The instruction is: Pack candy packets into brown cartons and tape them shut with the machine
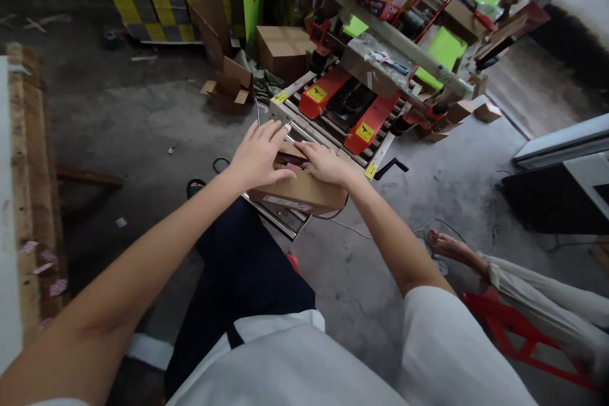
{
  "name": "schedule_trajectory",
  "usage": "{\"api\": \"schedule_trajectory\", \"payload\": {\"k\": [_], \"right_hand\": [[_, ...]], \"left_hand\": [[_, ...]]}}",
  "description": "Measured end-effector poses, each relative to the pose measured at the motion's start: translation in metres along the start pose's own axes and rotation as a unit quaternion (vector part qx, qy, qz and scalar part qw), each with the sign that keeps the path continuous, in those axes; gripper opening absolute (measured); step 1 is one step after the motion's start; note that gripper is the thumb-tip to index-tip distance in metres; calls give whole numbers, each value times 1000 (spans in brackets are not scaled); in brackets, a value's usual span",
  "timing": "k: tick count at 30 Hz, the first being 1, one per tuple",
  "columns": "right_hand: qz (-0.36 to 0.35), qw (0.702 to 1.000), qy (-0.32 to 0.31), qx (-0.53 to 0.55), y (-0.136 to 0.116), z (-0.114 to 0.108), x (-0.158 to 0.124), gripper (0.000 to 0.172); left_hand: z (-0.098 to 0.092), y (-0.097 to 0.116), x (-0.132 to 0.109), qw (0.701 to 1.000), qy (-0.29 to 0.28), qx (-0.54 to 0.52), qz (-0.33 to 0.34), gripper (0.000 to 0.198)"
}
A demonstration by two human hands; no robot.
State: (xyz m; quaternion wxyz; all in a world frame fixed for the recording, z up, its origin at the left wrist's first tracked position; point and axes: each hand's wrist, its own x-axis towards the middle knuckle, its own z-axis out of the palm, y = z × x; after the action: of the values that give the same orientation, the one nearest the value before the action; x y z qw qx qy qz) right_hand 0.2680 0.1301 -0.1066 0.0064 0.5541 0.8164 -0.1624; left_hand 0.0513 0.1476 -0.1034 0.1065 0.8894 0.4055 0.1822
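Note:
A brown cardboard box (309,193) rests on the front rollers (280,222) of a carton sealing machine (349,108). On its left part of the top lies my left hand (261,155), fingers stretched forward and thumb apart. My right hand (326,163) presses flat on the right part of the top, fingers pointing left. Between the hands a gap in the flaps shows something pink inside, too small to name. A white label is on the box side facing me.
Behind the front rollers are the machine's red belt covers (321,92). An opened carton (228,85) and a closed carton (285,51) stand on the floor to the left. A wooden pallet edge (35,203) is far left. Another person's legs (533,285) are at right, beside a red frame (518,330).

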Motion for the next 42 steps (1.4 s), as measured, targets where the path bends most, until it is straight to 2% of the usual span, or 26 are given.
{"api": "schedule_trajectory", "payload": {"k": [2, 4, 6, 8, 10, 15, 17, 19, 21, 23, 25, 27, 29, 32, 34, 36, 39, 42], "right_hand": [[-5, 1000, -2, -10, 3, -2, 6, 65], [1, 999, 31, -22, 4, 1, 7, 60], [1, 996, 81, -34, 3, 9, 3, 53], [-4, 992, 121, -41, 3, 17, -2, 51], [-13, 991, 131, -23, 7, 21, -5, 53], [-45, 988, 57, 136, 25, 6, 5, 54], [-30, 982, 68, 172, 20, 3, 4, 53], [14, 985, 123, 124, 3, 10, -5, 52], [63, 980, 185, 30, -22, 29, -21, 49], [106, 967, 230, -34, -43, 51, -39, 56], [132, 959, 245, -61, -50, 69, -51, 66], [131, 960, 237, -65, -39, 76, -54, 67], [108, 969, 216, -52, -15, 73, -50, 64], [97, 975, 198, -25, 24, 59, -42, 62], [107, 975, 196, -11, 39, 53, -39, 61], [120, 972, 200, -6, 42, 52, -38, 61], [137, 969, 207, -8, 32, 58, -40, 62], [100, 976, 191, -5, 11, 65, -54, 76]], "left_hand": [[-1, -10, 18, 996, -83, 19, 10, 104], [1, -16, 28, 987, -156, 37, 28, 109], [4, -16, 29, 979, -190, 58, 49, 119], [8, -13, 22, 978, -186, 76, 60, 132], [11, -11, 15, 979, -180, 79, 61, 140], [12, -14, 13, 981, -179, 53, 56, 131], [9, -13, 14, 984, -166, 44, 53, 126], [6, -10, 11, 987, -148, 46, 53, 121], [4, -4, 6, 988, -132, 63, 46, 119], [5, 5, -1, 989, -117, 84, 25, 117], [10, 18, -8, 990, -98, 98, -14, 117], [16, 36, -13, 990, -68, 100, -73, 116], [22, 54, -18, 987, -49, 89, -125, 116], [26, 76, -29, 986, -89, 31, -138, 108], [30, 80, -36, 983, -125, -20, -134, 96], [36, 77, -42, 979, -132, -70, -141, 79], [51, 67, -47, 976, -101, -140, -136, 56], [63, 62, -51, 968, -76, -191, -142, 51]]}}
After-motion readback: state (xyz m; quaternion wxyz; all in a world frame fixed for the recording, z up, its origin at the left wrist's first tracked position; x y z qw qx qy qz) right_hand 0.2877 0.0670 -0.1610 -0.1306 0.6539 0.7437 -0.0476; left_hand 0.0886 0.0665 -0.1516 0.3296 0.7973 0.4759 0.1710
